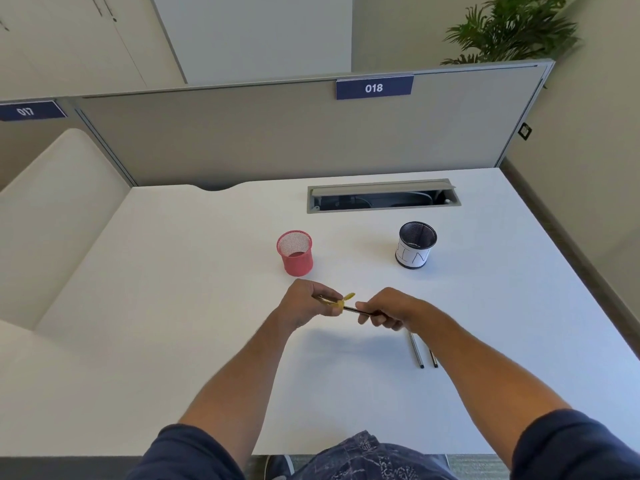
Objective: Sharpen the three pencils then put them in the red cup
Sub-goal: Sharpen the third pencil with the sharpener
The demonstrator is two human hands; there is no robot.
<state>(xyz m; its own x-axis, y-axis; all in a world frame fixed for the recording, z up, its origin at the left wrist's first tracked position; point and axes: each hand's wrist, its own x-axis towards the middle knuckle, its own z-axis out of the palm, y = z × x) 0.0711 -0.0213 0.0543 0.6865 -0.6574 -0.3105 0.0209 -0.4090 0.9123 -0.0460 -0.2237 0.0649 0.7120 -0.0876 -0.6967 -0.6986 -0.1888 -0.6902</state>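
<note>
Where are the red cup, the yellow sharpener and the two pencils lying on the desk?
red cup [297, 259]: head view, front of its mesh wall.
yellow sharpener [341, 304]: head view, body beside the left hand's fingers.
two pencils [416, 351]: head view, shaft of the left one.

**Desk layout, head view**

Table [207, 306] bounded at far edge by partition panel [277, 140]; cable hatch [382, 197] recessed in table, far right of centre; mesh cup [295, 252] near of hatch, left; second cup [415, 245] to its right, well apart; both hands over table centre, near of the cups; left hand [304, 303] on sharpener [341, 303]; right hand [388, 311] on pencil [355, 310], its tip in the sharpener; two loose pencils [417, 353] lie side by side on table, just near-right of the right hand.
</note>
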